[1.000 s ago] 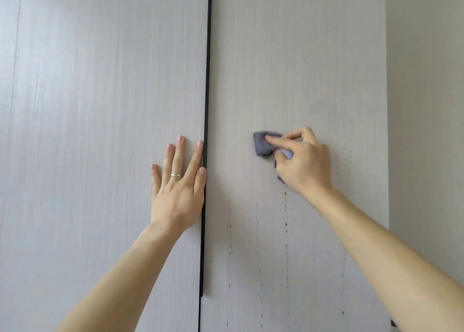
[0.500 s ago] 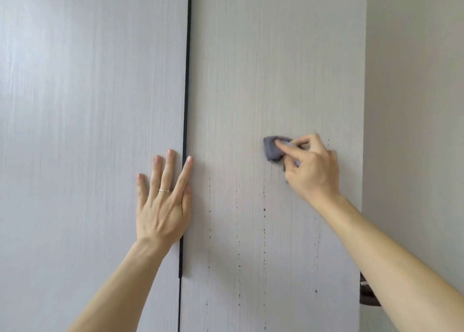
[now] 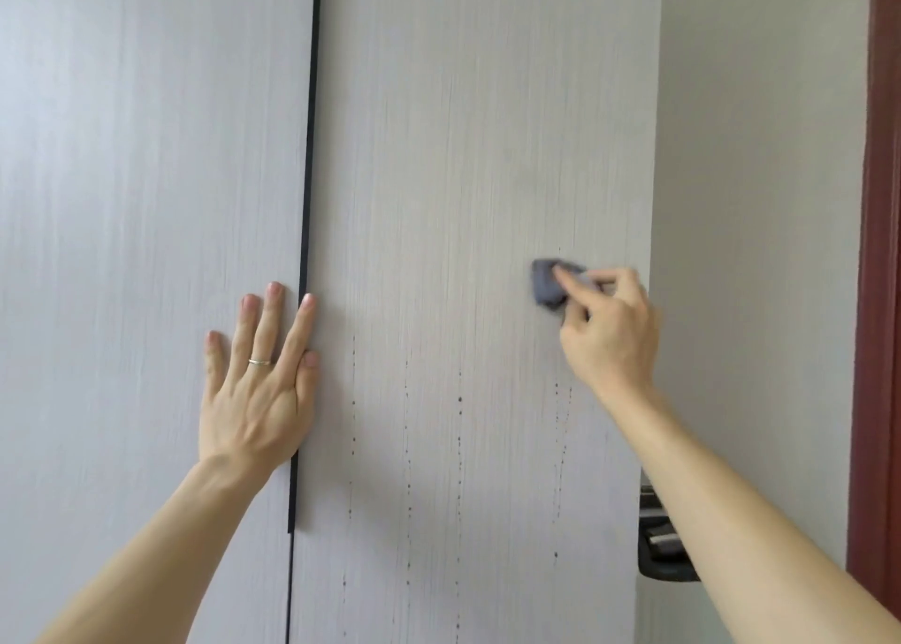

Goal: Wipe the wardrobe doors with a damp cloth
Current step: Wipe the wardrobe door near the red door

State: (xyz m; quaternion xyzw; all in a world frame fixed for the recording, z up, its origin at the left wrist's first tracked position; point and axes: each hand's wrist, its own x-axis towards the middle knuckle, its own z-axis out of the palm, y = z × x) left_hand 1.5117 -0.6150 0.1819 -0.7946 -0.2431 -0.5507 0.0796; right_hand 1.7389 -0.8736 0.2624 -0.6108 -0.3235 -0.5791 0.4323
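Two pale grey wood-grain wardrobe doors fill the view, the left door (image 3: 146, 205) and the right door (image 3: 463, 156), split by a dark vertical gap (image 3: 308, 205). My right hand (image 3: 604, 336) presses a small bunched grey-blue cloth (image 3: 548, 285) against the right door near its right edge, fingers pinched on the cloth. My left hand (image 3: 258, 385), wearing a ring, lies flat with spread fingers on the left door, its index finger and thumb across the gap. Thin vertical trails of dark drips (image 3: 459, 424) run down the right door below the cloth.
A plain pale wall (image 3: 755, 205) stands to the right of the wardrobe. A dark red door frame (image 3: 877, 253) runs down the far right edge. A dark object (image 3: 658, 551) shows behind my right forearm beside the wardrobe's lower right edge.
My right hand has slid the cloth rightward across the right door toward its outer edge. The view has shifted right, showing the red frame. My left hand stays flat by the gap.
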